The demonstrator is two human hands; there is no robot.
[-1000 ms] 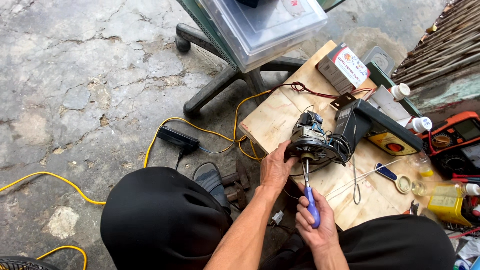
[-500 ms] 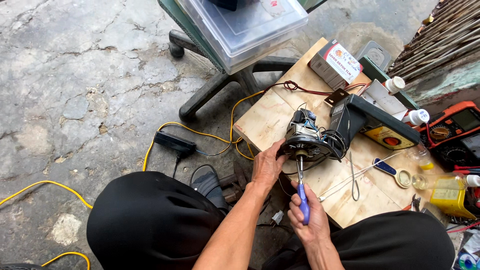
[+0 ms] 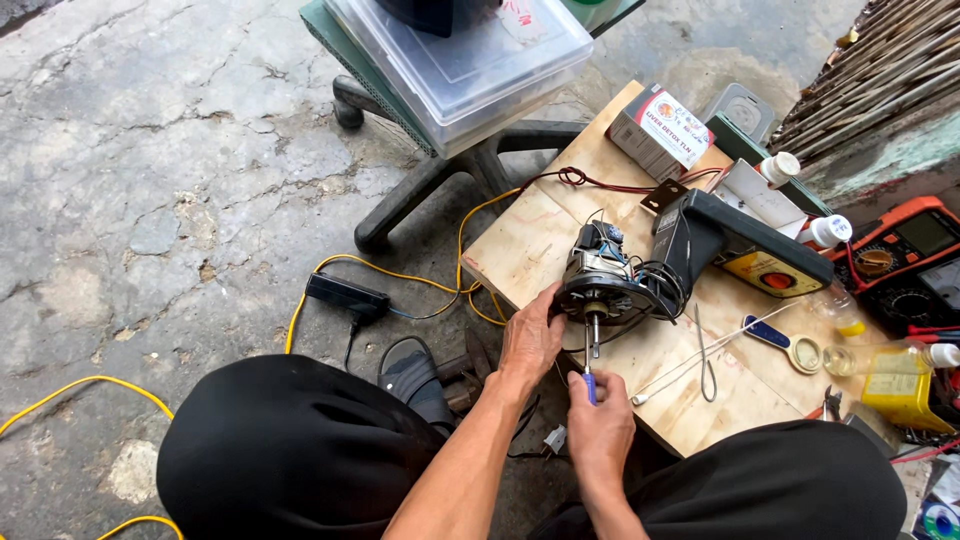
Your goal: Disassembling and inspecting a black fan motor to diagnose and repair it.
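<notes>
right hand [image 3: 600, 435] drawn back, screwdriver [image 3: 589, 386] lower

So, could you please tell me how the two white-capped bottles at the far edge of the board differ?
The upper white-capped bottle sits farther from the person, beside the grey box. The lower white-capped bottle sits nearer the orange multimeter. Both lie tilted, untouched by either hand.

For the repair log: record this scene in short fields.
Left hand: left hand grips the rim of the grey metal electric motor with copper windings.
Right hand: right hand holds a blue-handled screwdriver below the motor's shaft.
Surface: pale plywood board.
Nearby: black plastic housing with yellow dial, orange multimeter, yellow cable.
</notes>
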